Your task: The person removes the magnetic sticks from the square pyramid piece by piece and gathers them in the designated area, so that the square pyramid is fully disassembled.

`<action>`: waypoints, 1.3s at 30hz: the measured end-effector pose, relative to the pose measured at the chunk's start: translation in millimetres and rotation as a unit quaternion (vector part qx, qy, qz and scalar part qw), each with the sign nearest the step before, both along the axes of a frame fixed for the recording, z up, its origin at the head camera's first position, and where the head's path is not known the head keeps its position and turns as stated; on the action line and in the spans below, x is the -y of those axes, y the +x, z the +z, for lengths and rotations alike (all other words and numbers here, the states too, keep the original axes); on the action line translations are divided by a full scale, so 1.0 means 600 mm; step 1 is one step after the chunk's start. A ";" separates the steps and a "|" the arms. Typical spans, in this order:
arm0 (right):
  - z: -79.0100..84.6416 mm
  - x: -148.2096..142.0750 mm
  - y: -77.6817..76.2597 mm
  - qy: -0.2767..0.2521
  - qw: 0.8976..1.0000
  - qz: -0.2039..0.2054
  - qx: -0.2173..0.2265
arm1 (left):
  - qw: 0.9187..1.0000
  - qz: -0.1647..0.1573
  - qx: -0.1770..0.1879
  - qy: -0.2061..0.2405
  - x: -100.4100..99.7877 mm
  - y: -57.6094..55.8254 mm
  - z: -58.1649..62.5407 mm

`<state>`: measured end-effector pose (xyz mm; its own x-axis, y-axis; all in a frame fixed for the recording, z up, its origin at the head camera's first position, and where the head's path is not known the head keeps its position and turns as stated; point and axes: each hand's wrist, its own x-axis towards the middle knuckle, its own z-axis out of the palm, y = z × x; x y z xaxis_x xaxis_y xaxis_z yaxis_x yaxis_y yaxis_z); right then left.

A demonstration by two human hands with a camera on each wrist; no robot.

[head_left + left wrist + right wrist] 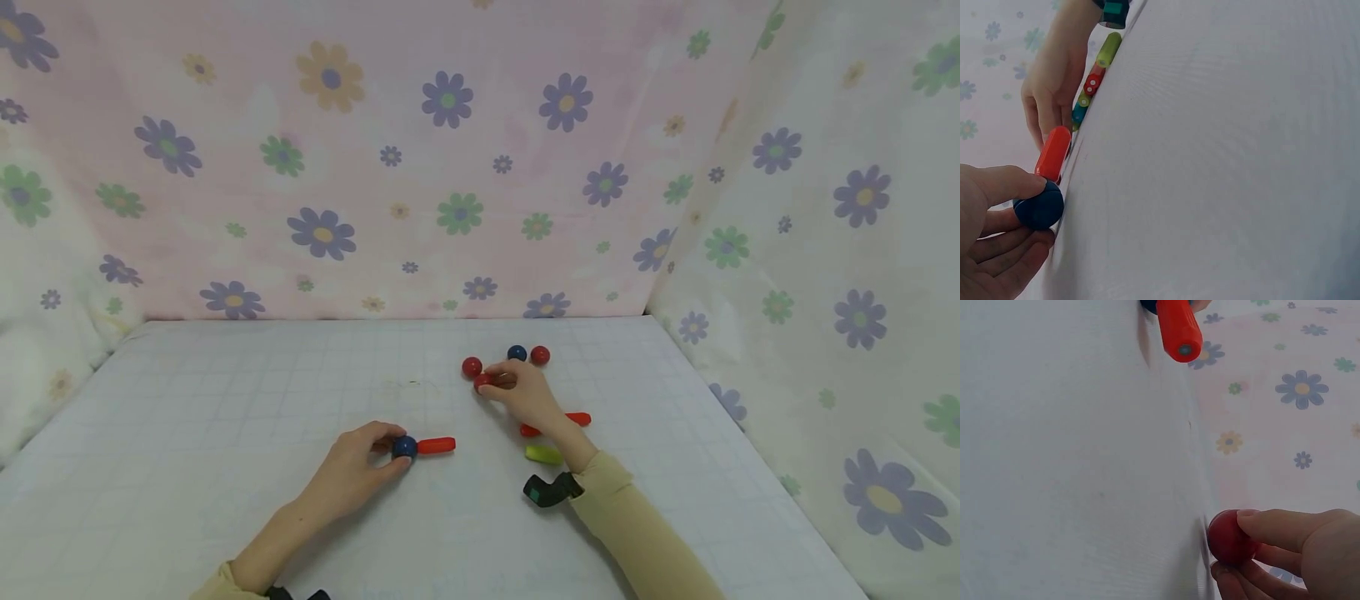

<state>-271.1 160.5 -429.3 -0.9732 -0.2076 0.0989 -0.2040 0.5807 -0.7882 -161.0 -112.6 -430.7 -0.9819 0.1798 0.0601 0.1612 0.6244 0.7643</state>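
My left hand (356, 468) pinches a dark blue ball (405, 447) between thumb and fingers at the front middle of the table. A red rod (437, 446) sticks out from the ball's right side, its end touching the ball. In the right wrist view the rod's free end (1185, 350) shows a small grey disc. Farther back and to the right, my right hand (528, 395) pinches a red ball (1232, 537) with thumb and fingertips, low over the white cloth. Another red ball (472, 367) lies right behind those fingers.
Behind the right hand sit a blue ball (517, 353) and a red ball (540, 355). A red rod (577, 418), partly hidden by the right wrist, and a yellow-green rod (543, 454) lie near that forearm. Flowered curtains (390, 208) enclose the white table (225, 400).
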 end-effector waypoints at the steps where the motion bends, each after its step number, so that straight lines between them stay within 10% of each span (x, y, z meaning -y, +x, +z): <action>1: -0.002 0.000 0.000 -0.001 1.000 0.002 -0.003 | 1.000 0.000 0.001 0.000 0.000 0.000 0.000; 39: 0.018 0.004 0.009 0.012 0.999 -0.011 -0.032 | 1.000 0.004 0.000 -0.007 -0.002 0.001 0.000</action>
